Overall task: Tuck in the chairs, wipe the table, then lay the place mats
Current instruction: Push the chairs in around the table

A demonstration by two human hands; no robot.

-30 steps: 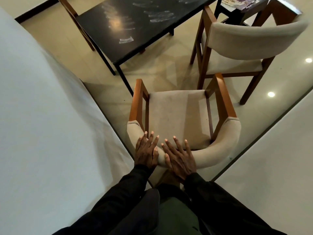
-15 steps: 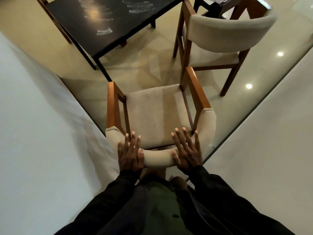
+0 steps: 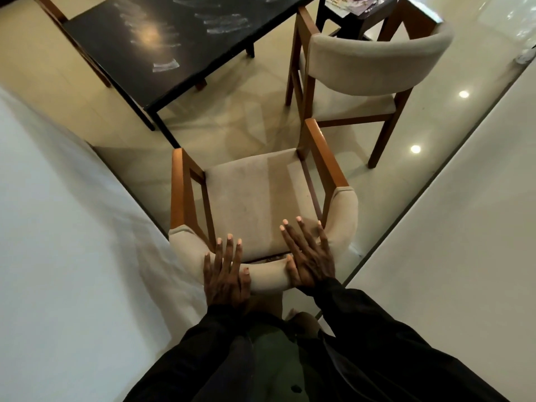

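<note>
Chair [image 3: 255, 198]: wood frame, beige fabric, curved padded backrest [image 3: 269, 278]
Left hand [image 3: 226, 275]: spread flat on backrest
Right hand [image 3: 309, 256]: spread flat on backrest

Two black-sleeved arms [image 3: 377, 329] reach forward side by side. The left hand [image 3: 224, 275] lies palm down, fingers straight and slightly spread, thumb out toward the right hand [image 3: 309, 258]. The right hand, just beside it and a little further forward, lies palm down too, fingers fanned.
</note>
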